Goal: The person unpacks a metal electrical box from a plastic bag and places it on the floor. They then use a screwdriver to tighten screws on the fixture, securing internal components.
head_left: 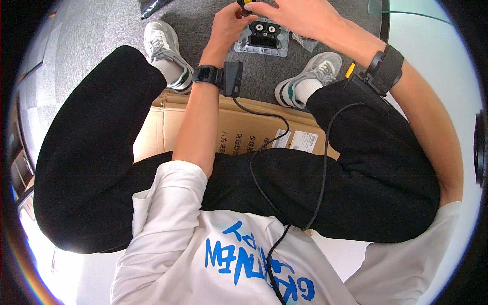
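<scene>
At the top edge of the head view, my left hand (pixel 230 23) and my right hand (pixel 284 15) meet with their fingers closed round a small black-and-yellow object (pixel 247 2). Most of that object is cut off by the picture's edge and covered by fingers, so its kind does not show. Just below my hands, a grey metal housing (pixel 244 48) lies on the carpet. Its middle is black, with two round silver fittings side by side. My left fingers are close above the housing's far edge; contact cannot be made out.
A clear bag (pixel 306 43) lies right of the housing, partly behind my right arm. A black plastic bag (pixel 152 7) is at the far left. A cardboard box (pixel 203 119) sits beneath my legs. Cables (pixel 264 114) run from both wrist devices across my lap.
</scene>
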A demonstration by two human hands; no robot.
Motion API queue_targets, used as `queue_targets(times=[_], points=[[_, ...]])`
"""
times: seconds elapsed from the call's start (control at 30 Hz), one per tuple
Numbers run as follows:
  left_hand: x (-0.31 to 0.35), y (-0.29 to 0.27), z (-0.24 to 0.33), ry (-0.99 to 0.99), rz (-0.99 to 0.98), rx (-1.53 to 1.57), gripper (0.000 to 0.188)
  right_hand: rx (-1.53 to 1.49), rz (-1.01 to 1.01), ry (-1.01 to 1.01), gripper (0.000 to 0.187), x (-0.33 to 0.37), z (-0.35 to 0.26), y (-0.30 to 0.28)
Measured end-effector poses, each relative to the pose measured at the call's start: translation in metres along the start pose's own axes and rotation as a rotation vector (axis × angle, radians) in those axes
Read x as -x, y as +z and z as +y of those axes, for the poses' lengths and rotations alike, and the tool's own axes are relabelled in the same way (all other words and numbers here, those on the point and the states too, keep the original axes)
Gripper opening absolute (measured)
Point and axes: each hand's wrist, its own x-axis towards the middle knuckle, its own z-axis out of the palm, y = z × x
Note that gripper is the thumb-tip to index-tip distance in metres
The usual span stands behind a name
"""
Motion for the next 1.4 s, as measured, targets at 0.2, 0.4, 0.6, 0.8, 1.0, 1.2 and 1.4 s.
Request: queue_targets(times=[0.2,0.4,0.6,0.8,1.0,1.2,1.4], points=[[-0.006,0.004,-0.011,-0.008,-0.015,-0.146,0.027,0.102,-0.016,-0.137,0.042,-0.011,0.001,0.002],[-0.005,0.008,0.0,0.037,-0.023,-0.062,0.028,0.139,0.078,-0.248,0.024,-0.011,0.011,0.013],[0.0,-0.004,0.029,0.06,-0.141,-0.153,0.023,0.13,-0.023,-0.364,0.033,-0.011,0.016,0.007],[-0.003,-0.007,0.027,0.093,-0.141,-0.172,0.024,0.12,0.214,-0.203,0.04,0.001,0.001,0.006],[0.004,0.012,0.021,0.104,-0.122,-0.106,0.02,0.314,-0.181,0.038,0.051,-0.009,0.01,0.005],[0.023,0.011,0.018,0.012,-0.074,-0.257,0.022,0.34,-0.217,0.054,0.047,-0.004,0.024,0.013],[0.002,-0.008,0.024,0.084,-0.092,-0.238,0.019,0.358,-0.05,-0.035,0.041,0.002,0.03,0.021]])
